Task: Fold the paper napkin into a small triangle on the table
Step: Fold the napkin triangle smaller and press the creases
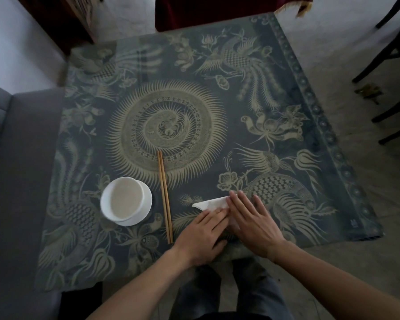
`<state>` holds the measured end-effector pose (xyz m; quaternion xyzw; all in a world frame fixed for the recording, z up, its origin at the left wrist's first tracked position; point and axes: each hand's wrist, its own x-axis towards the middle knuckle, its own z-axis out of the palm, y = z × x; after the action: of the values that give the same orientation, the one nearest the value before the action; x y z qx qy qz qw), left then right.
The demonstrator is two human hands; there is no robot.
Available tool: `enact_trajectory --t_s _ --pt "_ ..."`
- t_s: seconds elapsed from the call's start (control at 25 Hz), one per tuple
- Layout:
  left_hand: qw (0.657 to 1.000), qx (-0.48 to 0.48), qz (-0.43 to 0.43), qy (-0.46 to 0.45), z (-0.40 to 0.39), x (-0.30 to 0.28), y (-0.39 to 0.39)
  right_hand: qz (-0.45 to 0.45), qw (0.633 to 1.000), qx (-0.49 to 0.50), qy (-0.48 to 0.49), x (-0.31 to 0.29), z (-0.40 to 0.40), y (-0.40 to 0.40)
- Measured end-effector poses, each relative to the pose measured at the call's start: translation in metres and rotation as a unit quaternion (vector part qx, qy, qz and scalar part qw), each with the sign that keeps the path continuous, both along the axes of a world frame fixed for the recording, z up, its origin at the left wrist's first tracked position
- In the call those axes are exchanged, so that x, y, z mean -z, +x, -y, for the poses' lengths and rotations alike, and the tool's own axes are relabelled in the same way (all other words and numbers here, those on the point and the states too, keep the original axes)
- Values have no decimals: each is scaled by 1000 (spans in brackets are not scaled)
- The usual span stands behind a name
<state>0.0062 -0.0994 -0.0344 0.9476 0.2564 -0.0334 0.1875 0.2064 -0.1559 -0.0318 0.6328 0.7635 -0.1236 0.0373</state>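
Observation:
A white paper napkin (pixel 211 203) lies folded on the patterned tablecloth near the table's front edge, its pointed end toward the left. My left hand (pixel 202 234) rests flat with its fingertips pressing the napkin's near edge. My right hand (pixel 252 219) lies flat over the napkin's right part, fingers spread and pointing up-left. Most of the napkin is hidden under both hands; only its left tip shows.
A pair of wooden chopsticks (pixel 165 196) lies left of the napkin, pointing away from me. A white bowl on a white saucer (pixel 125 202) stands further left. The blue-grey cloth (pixel 286 112) covers the table. Dark chair legs (pixel 390 65) stand at the right.

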Motion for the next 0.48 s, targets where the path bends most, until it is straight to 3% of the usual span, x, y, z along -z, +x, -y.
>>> enact_trajectory --t_s 0.28,0.48 --pt "993 -100 -56 17 4 3 -9 14 999 1 -53 9 0 5" --pt "970 -214 -116 14 8 0 -11 19 998 14 -55 5 0 7"
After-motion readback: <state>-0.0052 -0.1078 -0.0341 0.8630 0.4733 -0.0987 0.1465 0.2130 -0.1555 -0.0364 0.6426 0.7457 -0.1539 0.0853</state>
